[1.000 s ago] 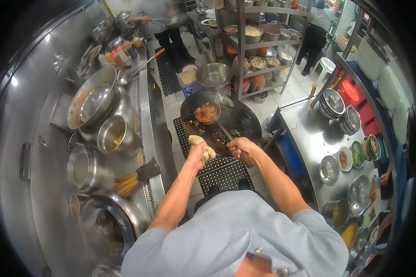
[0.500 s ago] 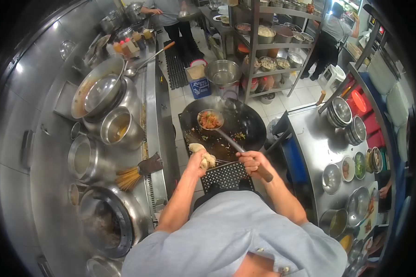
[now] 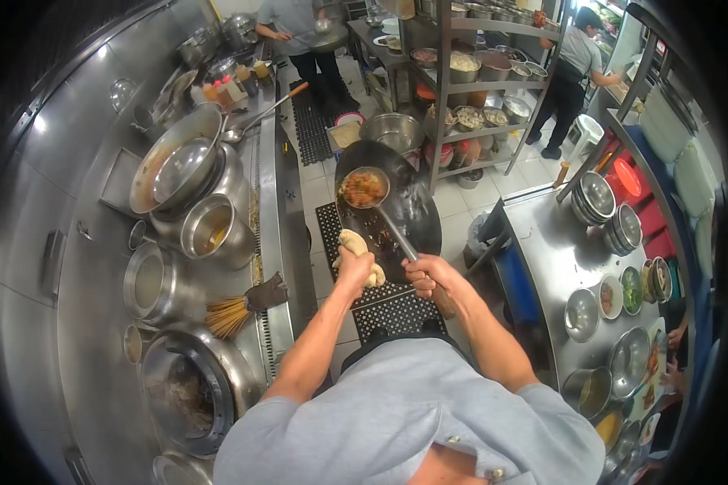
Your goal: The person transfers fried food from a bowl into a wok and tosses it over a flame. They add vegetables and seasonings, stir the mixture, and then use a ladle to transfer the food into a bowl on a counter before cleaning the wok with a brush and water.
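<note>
My left hand point(image 3: 354, 271) is closed around a thick, pale folded cloth point(image 3: 353, 241) at the near-left rim of a dark wok point(image 3: 423, 212). The wok's handle, if any, is hidden under the cloth. In my right hand point(image 3: 430, 276) is the handle of a long metal ladle point(image 3: 397, 229). Its bowl sits over the wok, filled with chopped orange-red food point(image 3: 362, 188) with green bits. The wok is tilted, and small scraps of food cling to its inside.
Left lies a steel cooking range with a large wok point(image 3: 182, 166), a steel pot point(image 3: 208, 226), a bamboo brush point(image 3: 228, 315) and a burner point(image 3: 188, 388). A steel table point(image 3: 534, 242) with bowls stands right. A shelf rack point(image 3: 493, 85) and two co-workers are farther back.
The wok has tipped and swung, looking narrower and steeper. The ladle and my right hand have shifted slightly left and up. The co-worker at the right has lowered an arm.
</note>
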`<state>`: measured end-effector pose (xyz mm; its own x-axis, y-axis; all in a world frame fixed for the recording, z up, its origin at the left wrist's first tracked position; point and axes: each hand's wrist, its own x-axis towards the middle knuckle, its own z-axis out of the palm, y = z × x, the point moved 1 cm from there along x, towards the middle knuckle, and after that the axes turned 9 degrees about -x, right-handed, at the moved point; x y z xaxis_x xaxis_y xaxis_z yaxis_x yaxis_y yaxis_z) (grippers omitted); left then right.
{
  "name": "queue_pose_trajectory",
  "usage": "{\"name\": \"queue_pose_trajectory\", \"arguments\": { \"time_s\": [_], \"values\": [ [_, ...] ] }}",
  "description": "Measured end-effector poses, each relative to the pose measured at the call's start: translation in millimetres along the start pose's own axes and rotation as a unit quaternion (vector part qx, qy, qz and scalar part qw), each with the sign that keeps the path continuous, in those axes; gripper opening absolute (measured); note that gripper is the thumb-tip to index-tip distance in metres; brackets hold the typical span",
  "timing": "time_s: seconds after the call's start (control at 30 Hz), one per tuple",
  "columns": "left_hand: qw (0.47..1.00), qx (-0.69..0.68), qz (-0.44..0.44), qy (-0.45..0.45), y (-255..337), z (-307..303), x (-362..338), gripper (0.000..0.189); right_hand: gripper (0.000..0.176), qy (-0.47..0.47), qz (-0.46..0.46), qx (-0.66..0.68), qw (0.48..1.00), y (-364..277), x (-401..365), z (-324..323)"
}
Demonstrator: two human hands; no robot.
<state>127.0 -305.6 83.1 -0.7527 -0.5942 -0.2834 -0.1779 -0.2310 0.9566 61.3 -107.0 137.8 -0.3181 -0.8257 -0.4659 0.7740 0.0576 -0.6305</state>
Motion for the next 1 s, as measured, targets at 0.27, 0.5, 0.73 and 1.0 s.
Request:
{"name": "queue_pose_trajectory", "arguments": {
  "time_s": [0.27, 0.5, 0.73, 1.0],
  "values": [
    [0.922, -0.313, -0.213, -0.076, -37, -41, -3, 0.005, 0.013, -0.167, 0.091, 0.311, 0.931, 42, -26, -13],
    [0.965, -0.223, -0.113, -0.074, 7, -37, -52, 0.024, 0.012, 0.212, 0.064, -0.273, 0.936, -17, -97, -31],
    [0.995, 0.046, 0.053, 0.067, 15, 7, -39, 0.062, 0.014, 0.173, 0.077, -0.228, 0.955, 10, -38, -12],
    [0.988, -0.115, -0.107, 0.007, -36, -6, 14, 0.026, 0.013, -0.143, -0.020, 0.224, 0.964, 7, -57, 23]
  ]
}}
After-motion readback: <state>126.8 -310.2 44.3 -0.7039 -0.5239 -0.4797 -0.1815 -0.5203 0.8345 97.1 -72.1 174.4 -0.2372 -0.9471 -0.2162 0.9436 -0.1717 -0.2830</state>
